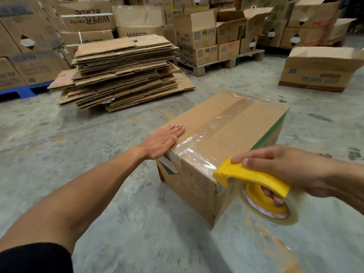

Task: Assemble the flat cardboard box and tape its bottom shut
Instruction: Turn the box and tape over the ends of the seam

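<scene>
Box (222, 138) taped | left hand (163, 141) flat atop | right hand (285, 170) grips dispenser (254, 176), fingers part-hidden

Tape roll (283, 215) blurred; right hand (285, 170) partly hidden behind dispenser (254, 175).

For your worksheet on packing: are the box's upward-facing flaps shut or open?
Shut: the flaps of the box lie flat, with clear tape along their seam.

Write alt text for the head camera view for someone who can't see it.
A person tapes a cardboard box on a warehouse floor: the left hand presses flat on top while the right hand holds a yellow tape dispenser at the near edge. A stack of flat cartons lies behind.
</scene>
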